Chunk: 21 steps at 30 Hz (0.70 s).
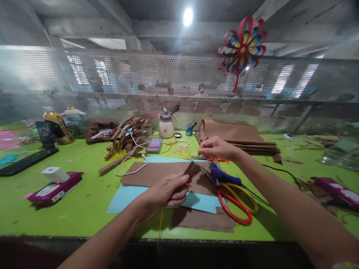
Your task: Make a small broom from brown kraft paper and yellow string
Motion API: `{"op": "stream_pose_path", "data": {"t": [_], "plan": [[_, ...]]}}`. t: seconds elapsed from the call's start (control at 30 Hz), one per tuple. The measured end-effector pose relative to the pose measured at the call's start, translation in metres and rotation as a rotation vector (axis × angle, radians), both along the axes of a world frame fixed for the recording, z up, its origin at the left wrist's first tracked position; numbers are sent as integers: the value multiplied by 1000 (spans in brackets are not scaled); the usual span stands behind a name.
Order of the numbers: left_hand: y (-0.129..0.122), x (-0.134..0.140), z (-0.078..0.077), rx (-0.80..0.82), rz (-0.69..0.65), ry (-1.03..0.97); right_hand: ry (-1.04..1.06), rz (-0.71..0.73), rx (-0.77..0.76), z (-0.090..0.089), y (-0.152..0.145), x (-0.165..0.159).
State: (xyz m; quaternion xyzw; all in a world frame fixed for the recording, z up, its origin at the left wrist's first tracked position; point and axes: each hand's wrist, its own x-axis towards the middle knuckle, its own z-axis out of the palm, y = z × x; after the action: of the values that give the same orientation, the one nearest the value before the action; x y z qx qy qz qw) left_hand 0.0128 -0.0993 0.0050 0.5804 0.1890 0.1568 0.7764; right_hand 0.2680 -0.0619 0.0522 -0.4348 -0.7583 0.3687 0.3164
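My left hand (172, 190) is closed around a pleated brown paper bundle (192, 170), its fanned end pointing up and right. A yellow thread (160, 224) hangs below that hand. Raised over the table, my right hand (214, 147) has its fingers pinched together near some yellow threads; whether it grips one is too small to tell. Scissors with red and yellow handles (238, 215) lie right of the bundle, partly under a blue tool (226, 175) with a black cord. Beneath my left hand are brown paper sheets (151, 172) and light blue paper (126, 198).
Folded brown paper (232, 130) is stacked at the back right. Brown paper rolls (126, 130) pile up at the back left, near a lidded cup (166, 127) and a white cable (123, 172). Purple devices (56, 188) lie at both sides. A paper flower (242, 48) hangs above.
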Motion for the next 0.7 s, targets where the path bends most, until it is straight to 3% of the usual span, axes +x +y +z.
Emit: {"op": "stream_pose_path", "data": {"t": [0.13, 0.23, 0.43, 0.7], "plan": [[-3, -6, -4, -2, -19, 12, 56, -293, 183, 1, 1, 40], [-1, -6, -5, -21, -9, -8, 61, -469, 236, -2, 4, 78], [1, -2, 2, -75, 40, -72, -35, -583, 230, -14, 17, 113], [-1, -10, 20, -115, 85, -93, -171, -678, 203, -35, 37, 103]]}}
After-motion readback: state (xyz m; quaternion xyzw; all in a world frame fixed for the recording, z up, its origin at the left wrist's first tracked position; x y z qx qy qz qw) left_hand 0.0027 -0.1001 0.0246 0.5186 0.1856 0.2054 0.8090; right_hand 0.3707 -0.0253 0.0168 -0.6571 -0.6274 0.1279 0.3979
